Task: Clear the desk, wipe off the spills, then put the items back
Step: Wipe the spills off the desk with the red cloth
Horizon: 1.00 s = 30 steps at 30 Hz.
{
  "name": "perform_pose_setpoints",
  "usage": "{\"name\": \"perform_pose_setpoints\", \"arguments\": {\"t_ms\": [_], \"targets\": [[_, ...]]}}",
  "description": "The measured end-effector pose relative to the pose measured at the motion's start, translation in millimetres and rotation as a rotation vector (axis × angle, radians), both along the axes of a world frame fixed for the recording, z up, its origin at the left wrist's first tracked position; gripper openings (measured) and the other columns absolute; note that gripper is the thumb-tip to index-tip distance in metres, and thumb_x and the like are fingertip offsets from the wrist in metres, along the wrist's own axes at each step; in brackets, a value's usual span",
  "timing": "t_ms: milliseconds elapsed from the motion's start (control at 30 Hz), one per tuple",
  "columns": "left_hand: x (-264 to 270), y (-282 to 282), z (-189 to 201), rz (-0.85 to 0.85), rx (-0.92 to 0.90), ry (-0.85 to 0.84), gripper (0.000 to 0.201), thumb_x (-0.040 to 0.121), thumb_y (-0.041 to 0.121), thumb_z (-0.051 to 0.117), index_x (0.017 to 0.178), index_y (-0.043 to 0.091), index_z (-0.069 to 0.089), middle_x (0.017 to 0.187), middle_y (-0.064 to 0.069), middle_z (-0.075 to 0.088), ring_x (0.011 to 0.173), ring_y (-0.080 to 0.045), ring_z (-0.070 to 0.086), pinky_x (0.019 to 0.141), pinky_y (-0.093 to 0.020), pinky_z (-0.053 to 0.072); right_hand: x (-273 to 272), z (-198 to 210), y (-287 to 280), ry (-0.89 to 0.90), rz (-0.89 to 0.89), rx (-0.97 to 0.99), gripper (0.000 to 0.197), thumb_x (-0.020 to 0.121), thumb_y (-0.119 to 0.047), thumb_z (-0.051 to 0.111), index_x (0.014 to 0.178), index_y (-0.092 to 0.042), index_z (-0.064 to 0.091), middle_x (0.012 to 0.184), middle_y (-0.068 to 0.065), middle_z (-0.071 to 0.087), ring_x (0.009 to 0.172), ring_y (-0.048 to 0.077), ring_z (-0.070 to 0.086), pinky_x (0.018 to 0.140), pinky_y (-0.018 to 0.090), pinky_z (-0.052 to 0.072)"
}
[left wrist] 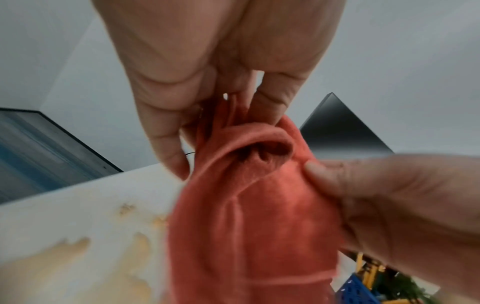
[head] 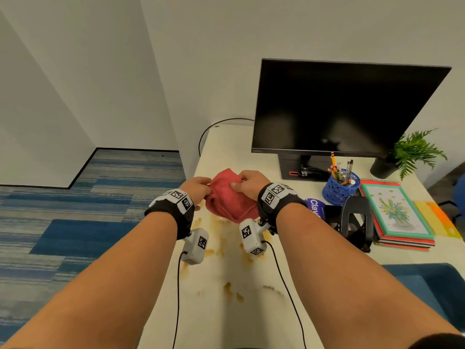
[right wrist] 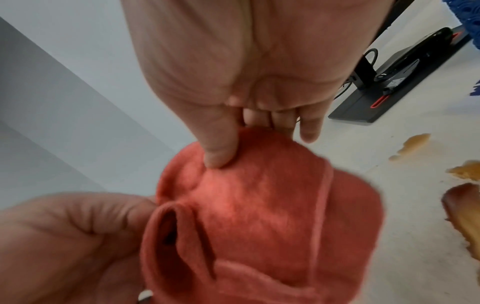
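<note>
Here, both hands hold a bunched red terry cloth (head: 232,197) up off the white desk (head: 226,152), in front and to the left of the black monitor (head: 347,107). The left hand (head: 198,188) pinches 1 folded edge between thumb and curled fingers (left wrist: 272,102); the right hand (head: 249,183) grips the opposite side, thumb pressed onto the fabric and fingers (right wrist: 283,121) curled behind it. Brown spills (head: 227,289) lie on the desk under the cloth and nearer than it. In front of the monitor, to its right, stand a blue mesh pencil cup (head: 339,188), a black hole punch (head: 356,217), a stack of colourful notebooks (head: 397,215) and a small potted fern (head: 412,152).
</note>
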<state>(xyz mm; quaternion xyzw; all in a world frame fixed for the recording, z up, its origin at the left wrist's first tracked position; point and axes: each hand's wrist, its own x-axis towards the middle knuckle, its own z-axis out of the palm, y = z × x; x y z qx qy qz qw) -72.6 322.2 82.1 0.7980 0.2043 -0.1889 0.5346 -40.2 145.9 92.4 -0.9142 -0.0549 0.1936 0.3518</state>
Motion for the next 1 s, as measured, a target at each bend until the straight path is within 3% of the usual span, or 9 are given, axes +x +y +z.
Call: {"name": "perform_pose_setpoints", "arguments": {"t_ms": [100, 200, 300, 433, 600, 633, 767, 867, 1000], "targets": [[7.3, 24.3, -11.6, -0.056, 0.173, -0.027, 0.053, 0.091, 0.009, 0.053, 0.142, 0.021, 0.043, 0.142, -0.003, 0.047, 0.124, -0.028, 0.05, 0.091, -0.039, 0.05, 7.1, 0.2, 16.1, -0.031, -0.06, -0.093, 0.028, 0.092, -0.03, 0.056, 0.11, -0.01, 0.063, 0.112, 0.009, 0.062, 0.104, 0.026, 0.058, 0.083, 0.027, 0.042], [14.3, 42.2, -27.9, -0.131, 0.274, -0.004, 0.054, 0.092, 0.012, 0.056, 0.144, 0.016, 0.041, 0.146, -0.008, 0.045, 0.129, -0.028, 0.047, 0.106, -0.038, 0.043, 10.6, -5.2, 21.6, -0.029, -0.176, -0.154, 0.026, 0.095, -0.031, 0.047, 0.094, -0.01, 0.062, 0.094, 0.008, 0.058, 0.086, 0.024, 0.052, 0.073, 0.026, 0.037], [20.3, 55.9, -43.0, -0.193, 0.347, 0.05, 0.057, 0.093, 0.015, 0.056, 0.146, 0.015, 0.037, 0.147, -0.01, 0.043, 0.128, -0.027, 0.049, 0.104, -0.031, 0.04, 11.5, -14.8, 22.9, 0.05, -0.241, -0.156, 0.031, 0.093, -0.033, 0.047, 0.098, -0.009, 0.066, 0.097, 0.01, 0.064, 0.086, 0.026, 0.056, 0.077, 0.027, 0.042], [27.7, 66.7, -63.3, -0.267, 0.433, 0.132, 0.06, 0.093, 0.019, 0.054, 0.148, 0.015, 0.032, 0.15, -0.009, 0.039, 0.131, -0.026, 0.047, 0.103, -0.029, 0.039, 14.0, -30.8, 16.6, 0.103, -0.336, -0.225, 0.027, 0.091, -0.018, 0.048, 0.106, -0.004, 0.066, 0.112, 0.014, 0.065, 0.099, 0.033, 0.06, 0.079, 0.028, 0.043], [40.7, 75.1, -96.1, -0.339, 0.522, 0.236, 0.049, 0.09, 0.022, 0.053, 0.137, 0.012, 0.047, 0.137, -0.013, 0.052, 0.117, -0.031, 0.055, 0.094, -0.034, 0.045, 26.4, -28.8, -2.9, 0.118, -0.429, -0.337, 0.028, 0.094, -0.013, 0.047, 0.116, -0.001, 0.061, 0.119, 0.014, 0.062, 0.111, 0.033, 0.059, 0.086, 0.03, 0.046], [41.2, 74.5, -96.2, -0.351, 0.543, 0.246, 0.045, 0.092, 0.02, 0.051, 0.135, 0.011, 0.048, 0.136, -0.013, 0.052, 0.117, -0.031, 0.055, 0.094, -0.033, 0.045, 29.8, -24.5, -4.1, 0.101, -0.422, -0.363, 0.028, 0.094, -0.013, 0.048, 0.118, -0.001, 0.058, 0.115, 0.014, 0.062, 0.111, 0.033, 0.059, 0.088, 0.032, 0.049], [49.1, 76.7, -108.7, -0.328, 0.606, 0.293, 0.046, 0.098, 0.017, 0.044, 0.142, 0.01, 0.038, 0.146, -0.011, 0.042, 0.13, -0.029, 0.045, 0.104, -0.034, 0.038, 55.0, -30.7, -2.8, 0.007, -0.415, -0.304, 0.022, 0.088, -0.007, 0.045, 0.107, -0.014, 0.053, 0.087, 0.005, 0.059, 0.092, 0.03, 0.062, 0.068, 0.03, 0.045], [54.4, 79.1, -116.5, -0.31, 0.612, 0.317, 0.042, 0.097, 0.014, 0.043, 0.139, 0.008, 0.042, 0.143, -0.013, 0.046, 0.128, -0.03, 0.047, 0.103, -0.035, 0.039, 70.5, -47.0, 6.1, 0.095, -0.346, -0.264, 0.032, 0.088, -0.016, 0.051, 0.116, -0.017, 0.065, 0.113, 0.009, 0.066, 0.109, 0.03, 0.061, 0.082, 0.034, 0.05], [57.6, 84.8, -125.1, -0.366, 0.603, 0.354, 0.033, 0.095, 0.016, 0.046, 0.126, 0.012, 0.056, 0.128, -0.011, 0.058, 0.112, -0.029, 0.056, 0.091, -0.032, 0.044, 83.4, -73.4, 9.0, 0.183, -0.257, -0.434, 0.041, 0.094, -0.014, 0.045, 0.135, -0.017, 0.053, 0.139, 0.009, 0.05, 0.127, 0.03, 0.049, 0.104, 0.039, 0.04]]}}
